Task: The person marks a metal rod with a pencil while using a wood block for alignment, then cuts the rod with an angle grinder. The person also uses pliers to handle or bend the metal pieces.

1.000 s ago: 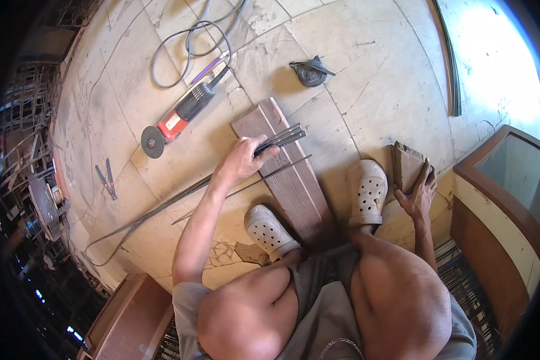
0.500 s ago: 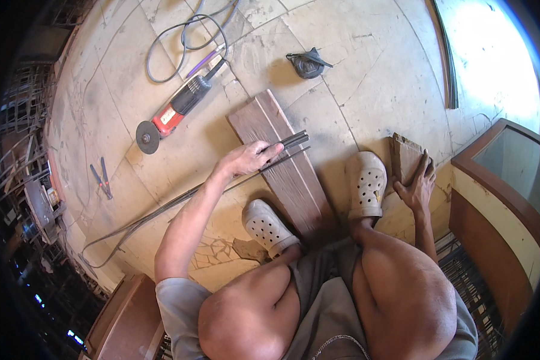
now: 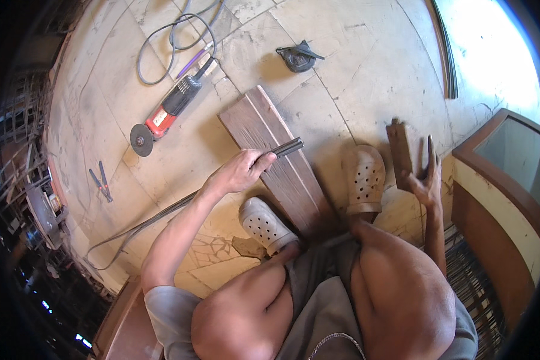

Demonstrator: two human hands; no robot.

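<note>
My left hand (image 3: 243, 171) is closed around a bundle of thin dark rods (image 3: 290, 147). Their gathered tips poke out past my thumb, over a brown grooved wooden plank (image 3: 300, 186) lying between my feet. Behind the hand the rods run back along my forearm and bend near the left floor edge. On the right, my right hand (image 3: 427, 183) grips a short wooden block (image 3: 402, 153) between thumb and fingers. The block is tilted up beside my right clog (image 3: 366, 177), and some fingers are hidden behind it or blurred.
A red and black angle grinder (image 3: 168, 111) with a coiled grey cord (image 3: 143, 54) lies at the far left. Pliers (image 3: 102, 182) rest nearer. A black rounded object (image 3: 300, 58) sits beyond the plank. A brown and cream cabinet piece (image 3: 492, 222) stands at right.
My right hand has lifted the block off the floor and turned it more upright. The rod tips in my left hand are drawn into a tighter bundle. The view has shifted slightly.
</note>
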